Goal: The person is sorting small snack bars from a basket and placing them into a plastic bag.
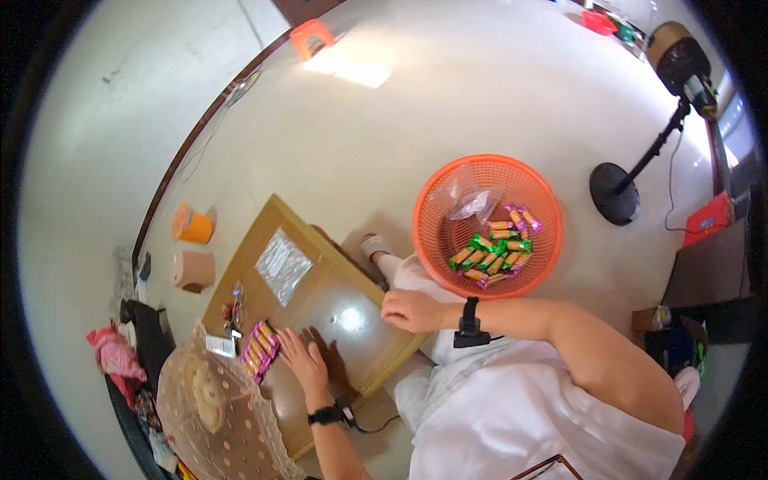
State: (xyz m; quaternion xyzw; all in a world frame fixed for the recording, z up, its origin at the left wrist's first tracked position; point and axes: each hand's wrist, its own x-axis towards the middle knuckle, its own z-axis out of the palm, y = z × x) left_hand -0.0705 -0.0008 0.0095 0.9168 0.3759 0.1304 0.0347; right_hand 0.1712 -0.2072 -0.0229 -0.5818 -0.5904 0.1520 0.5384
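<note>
My left hand (304, 361) lies low over the wooden table, its fingers spread and their tips at a row of several purple-wrapped snack bars (260, 351). My right hand (413, 311) is curled above the table's right edge, beside the orange plastic basket; whether its fingers hold anything is hidden. Inside the basket (423, 264) are loose snack bars in green and purple wrappers (495, 255) and a clear plastic bag (477, 201). A silvery plastic packet (283, 267) rests flat on the table (345, 282), away from both hands.
A dotted lace cover (204, 396) drapes the table's lower left end, near keys (237, 300) and a small pale box (221, 345). On the floor stand an orange bin (193, 225), a beige stool (194, 270), an orange stool (311, 37) and a pedestal fan (615, 192).
</note>
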